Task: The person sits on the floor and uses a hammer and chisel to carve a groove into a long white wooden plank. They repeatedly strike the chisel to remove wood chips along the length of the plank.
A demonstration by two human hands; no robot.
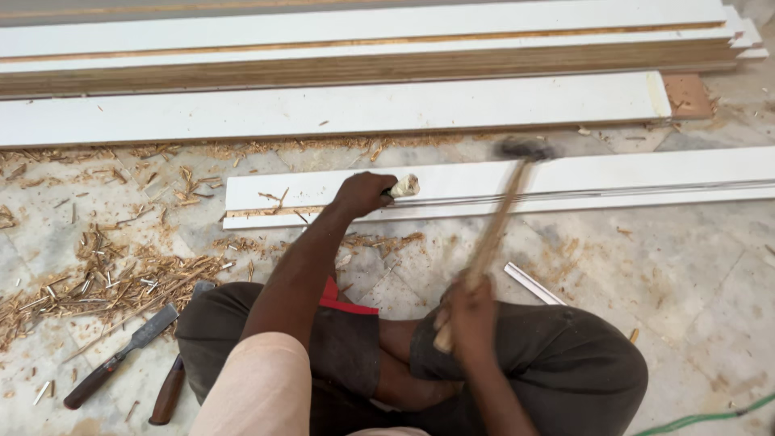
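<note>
My left hand grips a chisel whose worn wooden handle end points right, laid along a long white board on the floor. My right hand holds the wooden handle of a hammer. Its dark head is blurred with motion, above and to the right of the chisel's end. A groove runs along the board's near edge, with raw wood exposed at its left end.
Wood shavings cover the stone floor at left. Two spare chisels lie beside my left knee. More white boards are stacked at the back. A thin white strip lies near my right knee and a green hose at bottom right.
</note>
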